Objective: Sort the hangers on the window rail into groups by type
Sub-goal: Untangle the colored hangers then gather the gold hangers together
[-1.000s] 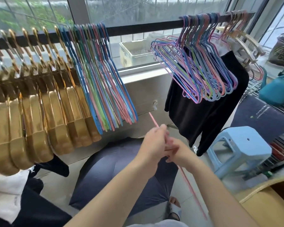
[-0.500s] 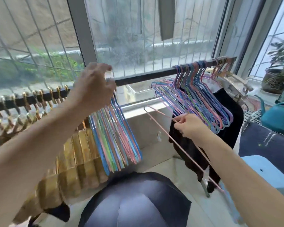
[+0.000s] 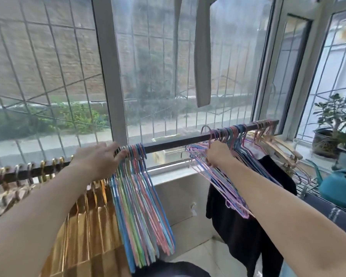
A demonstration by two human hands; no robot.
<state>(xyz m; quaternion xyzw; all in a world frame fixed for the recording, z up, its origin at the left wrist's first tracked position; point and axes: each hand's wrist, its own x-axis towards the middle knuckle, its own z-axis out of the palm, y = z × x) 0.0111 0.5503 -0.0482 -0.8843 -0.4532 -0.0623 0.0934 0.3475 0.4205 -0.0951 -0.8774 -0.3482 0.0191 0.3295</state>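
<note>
Running from nine o'clock up toward three o'clock, the dark window rail crossed a bay of barred glass that looked onto a brick wall and a strip of green. A grey cloth hung down at twelve o'clock. At three o'clock potted plants stood on the sill, with a teal watering can just below them. A black garment hung under the right end of the rail, and pale floor tile showed at six o'clock beside a dark rounded shape, cut off by the frame edge.

Gold hangers filled the rail at eight o'clock, touching a packed bunch of coloured wire hangers at seven o'clock. A second bunch of wire hangers hung at four o'clock, well apart from the first, with pale wooden hangers beyond it.

The left hand rested on the rail, its fingers curled over the hooks of the left wire bunch. The right hand was closed in among the second bunch just under the rail; which wire it gripped could not be told.

Half a second before, the right hand had held a single pink wire hanger out in the gap between the bunches; that hanger no longer hung there, and the hand had gone up to the right bunch. The view had lifted, showing more window and less floor, and the left hand sat at much the same spot.
</note>
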